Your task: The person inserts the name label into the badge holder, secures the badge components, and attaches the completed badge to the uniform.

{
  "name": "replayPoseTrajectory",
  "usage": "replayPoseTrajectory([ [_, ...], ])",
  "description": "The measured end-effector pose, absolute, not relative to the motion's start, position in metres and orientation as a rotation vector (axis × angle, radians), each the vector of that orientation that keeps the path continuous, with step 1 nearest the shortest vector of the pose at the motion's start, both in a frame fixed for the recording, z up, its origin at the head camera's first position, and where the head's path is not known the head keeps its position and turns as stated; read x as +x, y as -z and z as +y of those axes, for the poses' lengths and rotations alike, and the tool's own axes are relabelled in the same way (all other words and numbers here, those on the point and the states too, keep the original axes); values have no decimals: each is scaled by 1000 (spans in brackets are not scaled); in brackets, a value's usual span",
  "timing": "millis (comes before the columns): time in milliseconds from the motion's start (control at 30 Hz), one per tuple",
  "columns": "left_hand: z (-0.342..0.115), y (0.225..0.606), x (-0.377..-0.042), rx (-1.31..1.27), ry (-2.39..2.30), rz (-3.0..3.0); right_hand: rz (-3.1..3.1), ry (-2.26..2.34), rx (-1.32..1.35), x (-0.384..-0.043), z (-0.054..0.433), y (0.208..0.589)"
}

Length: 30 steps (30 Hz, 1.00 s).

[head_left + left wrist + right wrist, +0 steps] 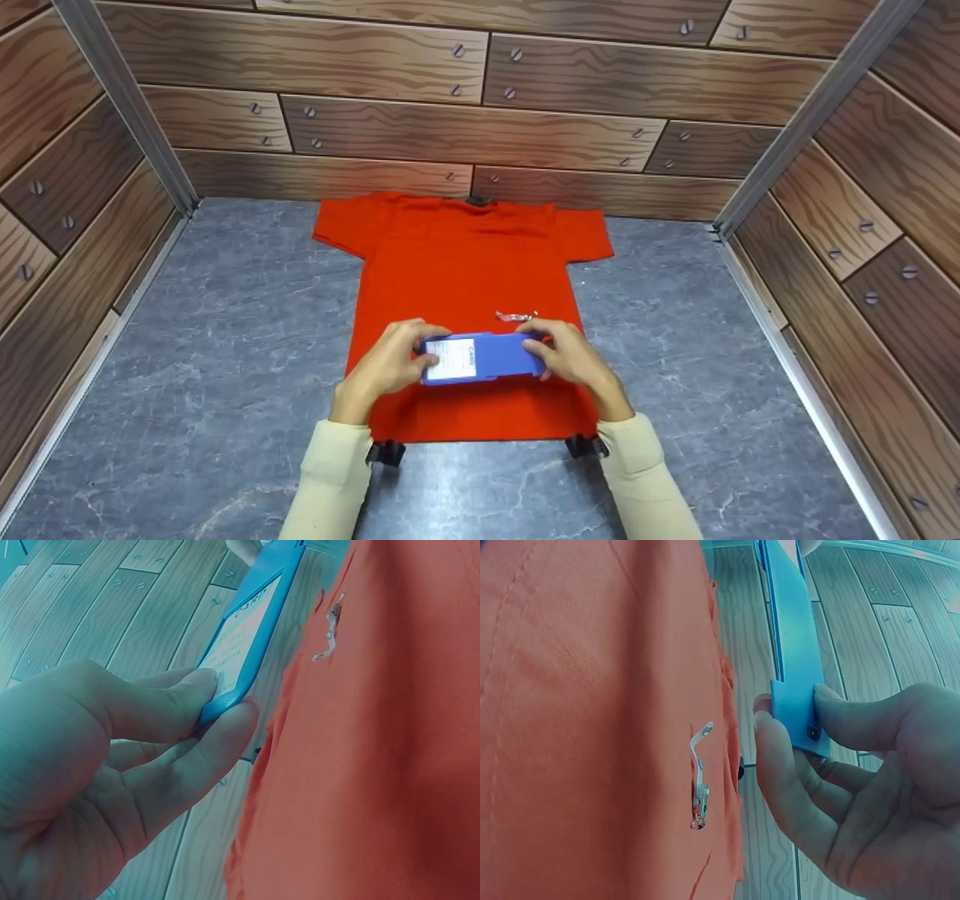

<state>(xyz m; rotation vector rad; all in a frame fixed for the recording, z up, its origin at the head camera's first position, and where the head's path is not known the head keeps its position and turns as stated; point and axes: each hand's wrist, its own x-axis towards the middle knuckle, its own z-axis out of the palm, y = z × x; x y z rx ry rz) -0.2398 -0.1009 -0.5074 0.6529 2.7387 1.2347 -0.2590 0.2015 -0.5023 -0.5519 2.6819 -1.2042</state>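
Observation:
Both hands hold a blue plastic card holder [510, 355] level above a red T-shirt [465, 277]. A white card [452, 358] with print, the word CARD among it, shows in the holder's left part. My left hand [388, 361] pinches that left end, thumb on the card's edge and fingers behind. At the plain blue right end, my right hand [574, 358] grips with thumb and fingers; a small dark hole [813, 733] shows beside the thumb. Just beyond the holder, a metal badge clip with a clear strap [700, 780] lies on the shirt.
The T-shirt is spread flat on a grey marbled surface [247, 337], its collar towards the back wall [390, 124]. Wood-patterned panels with metal corner strips [817, 120] enclose the back and both sides. Black wrist mounts [386, 453] sit under the cream sleeves [322, 480].

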Motion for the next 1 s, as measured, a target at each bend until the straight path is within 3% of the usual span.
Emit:
replayPoseTrajectory([
  [1000,-98,508,-240,683,-1249,2722,2640,1224,-582,-256,195,505],
])
